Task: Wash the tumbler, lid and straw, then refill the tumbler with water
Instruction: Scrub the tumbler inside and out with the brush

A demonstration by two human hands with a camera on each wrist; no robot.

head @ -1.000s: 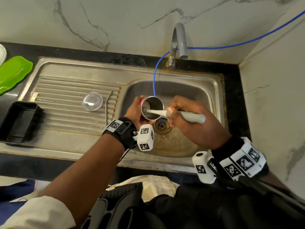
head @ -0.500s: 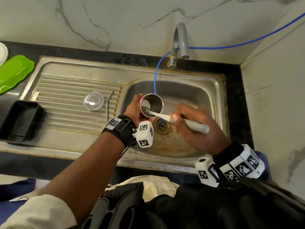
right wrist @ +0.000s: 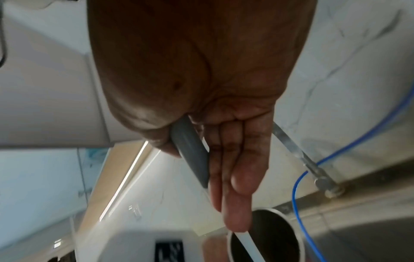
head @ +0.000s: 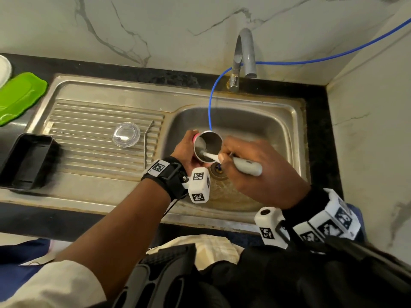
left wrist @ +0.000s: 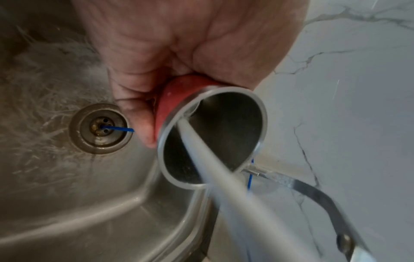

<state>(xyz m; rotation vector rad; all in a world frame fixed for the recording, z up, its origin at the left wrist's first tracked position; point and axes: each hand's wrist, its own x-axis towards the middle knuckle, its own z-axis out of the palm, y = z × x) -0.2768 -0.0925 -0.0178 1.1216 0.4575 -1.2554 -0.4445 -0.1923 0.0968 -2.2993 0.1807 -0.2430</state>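
My left hand grips a steel tumbler with a pink outside, tilted over the sink basin, mouth toward me. In the left wrist view the fingers wrap the pink wall of the tumbler. My right hand holds a grey-handled brush; its white stem reaches into the tumbler, where the head is hidden. In the right wrist view the brush handle lies under my fingers, above the tumbler's rim. The clear domed lid and the bent metal straw lie on the drainboard.
A grey tap stands behind the basin; a blue tube runs from the wall down into the drain. A black tray and a green plate sit at the left. Marble walls close the back and right.
The tumbler and both hands have shifted slightly within the basin while the brush works back and forth inside the tumbler. Lid and straw have not moved.
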